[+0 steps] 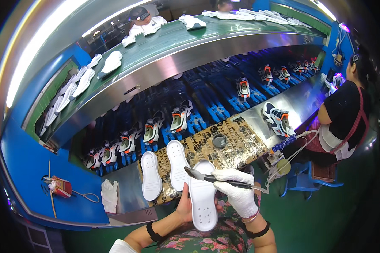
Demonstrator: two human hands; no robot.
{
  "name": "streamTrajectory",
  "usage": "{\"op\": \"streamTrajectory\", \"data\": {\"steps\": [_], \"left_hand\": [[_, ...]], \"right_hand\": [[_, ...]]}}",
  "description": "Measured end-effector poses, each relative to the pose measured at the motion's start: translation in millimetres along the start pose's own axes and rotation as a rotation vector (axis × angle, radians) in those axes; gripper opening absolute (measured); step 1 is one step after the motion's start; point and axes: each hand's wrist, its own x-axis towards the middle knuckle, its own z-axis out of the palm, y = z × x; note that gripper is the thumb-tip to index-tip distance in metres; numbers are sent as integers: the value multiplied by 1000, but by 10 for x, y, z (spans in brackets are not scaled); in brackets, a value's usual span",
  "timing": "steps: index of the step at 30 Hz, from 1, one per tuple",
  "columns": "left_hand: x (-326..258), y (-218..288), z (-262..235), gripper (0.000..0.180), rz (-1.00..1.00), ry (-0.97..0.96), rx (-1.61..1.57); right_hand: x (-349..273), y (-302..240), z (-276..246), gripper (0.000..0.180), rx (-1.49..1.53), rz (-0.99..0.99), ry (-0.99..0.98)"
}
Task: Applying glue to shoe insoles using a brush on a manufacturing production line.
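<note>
My bare left hand (184, 207) grips a white shoe sole (204, 202) by its edge, holding it up in front of my lap. My right hand (237, 195), in a white glove, is closed round a brush (207, 177) with a black handle and a thin tube at its rear end. The brush head lies over the upper part of the held sole; whether it touches the surface I cannot tell. Two more white soles, the left one (151, 176) and the middle one (177, 165), rest on the tape-covered board (240, 141). A small round black dish (219, 141) sits farther back on that board.
Beyond the board, a lower conveyor carries several shoe uppers (179, 119). White soles (110, 64) lie on a green upper belt (164, 43). One shoe upper (278, 120) stands at right, near a seated co-worker (346, 105). A white glove (109, 196) lies at left.
</note>
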Motion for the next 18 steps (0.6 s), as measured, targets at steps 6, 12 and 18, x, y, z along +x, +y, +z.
{"op": "streamTrajectory", "data": {"steps": [6, 12, 18], "left_hand": [[196, 58, 340, 110, 253, -52, 5], [269, 171, 565, 115, 297, -106, -223], [313, 191, 620, 96, 518, 41, 232]], "right_hand": [[26, -224, 11, 19, -217, -68, 11], [189, -197, 20, 18, -353, -427, -3], [404, -205, 126, 20, -728, -751, -37]]}}
